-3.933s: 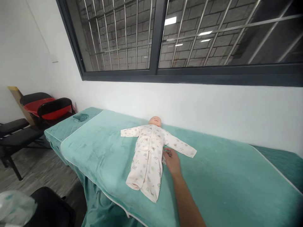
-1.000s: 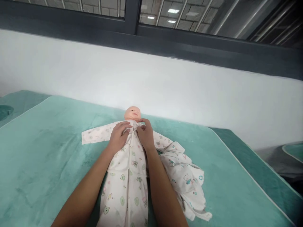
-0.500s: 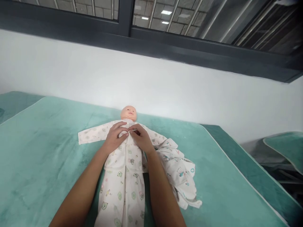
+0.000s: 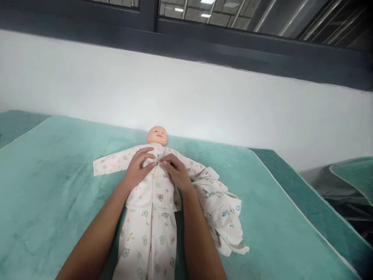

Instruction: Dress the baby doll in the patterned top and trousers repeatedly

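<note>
A baby doll [image 4: 157, 136] lies on its back, dressed in a white shirt [image 4: 142, 196] and matching trousers [image 4: 145, 241] printed with small green and pink animals. At the middle of the chest, my left hand [image 4: 141, 163] holds the shirt's front edge, its thumb and fingers bent around the fastening. Facing it, my right hand [image 4: 175, 170] pinches the other side of the front opening. The fastening itself is too small to make out between the fingertips. The sleeve on the left lies stretched out flat. Beside my right forearm is a crumpled white printed garment [image 4: 223, 212].
Soft green fabric [image 4: 58, 194] covers the surface beneath the doll, with a darker green strip [image 4: 294, 186] on the right. Behind stands a white wall [image 4: 186, 101] below a dark window frame [image 4: 204, 46]. Another green-covered edge [image 4: 354, 173] shows at the far right.
The camera view has tilted slightly downward. My hands stay at the shirt front, their fingertips a little farther apart than before. The doll and the crumpled garment have not visibly moved.
</note>
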Demonstrator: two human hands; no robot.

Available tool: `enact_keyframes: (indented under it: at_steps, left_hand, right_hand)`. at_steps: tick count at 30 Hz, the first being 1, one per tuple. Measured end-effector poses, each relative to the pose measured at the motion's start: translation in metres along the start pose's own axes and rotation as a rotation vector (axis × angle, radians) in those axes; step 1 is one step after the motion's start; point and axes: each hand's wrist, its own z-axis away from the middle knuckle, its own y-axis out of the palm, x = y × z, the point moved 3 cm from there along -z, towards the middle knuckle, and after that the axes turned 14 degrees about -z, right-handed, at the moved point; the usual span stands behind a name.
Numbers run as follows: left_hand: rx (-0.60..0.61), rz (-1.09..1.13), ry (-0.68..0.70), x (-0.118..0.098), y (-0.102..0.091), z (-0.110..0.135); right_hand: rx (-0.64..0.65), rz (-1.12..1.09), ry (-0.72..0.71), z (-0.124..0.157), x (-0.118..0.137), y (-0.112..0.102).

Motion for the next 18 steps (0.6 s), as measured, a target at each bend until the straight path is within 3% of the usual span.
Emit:
enact_keyframes:
  at_steps: [2, 6, 10, 18]
  left_hand:
    - [0.048, 0.023, 0.03, -0.002, -0.004, 0.002]
    - [0.254, -0.037, 0.102, -0.006, -0.014, 0.004]
    - [0.453, -0.004, 0.135, -0.007, -0.022, 0.006]
    - [0.486, -0.061, 0.152, -0.01, -0.02, 0.005]
  right_hand:
    - [0.051, 0.051, -0.01, -0.001, 0.005, -0.002]
    - [0.055, 0.047, -0.017, 0.001, 0.014, -0.003]
    - [0.049, 0.102, 0.101, 0.008, 0.02, 0.0]
    - [0.101, 0.147, 0.092, 0.022, 0.021, 0.011]
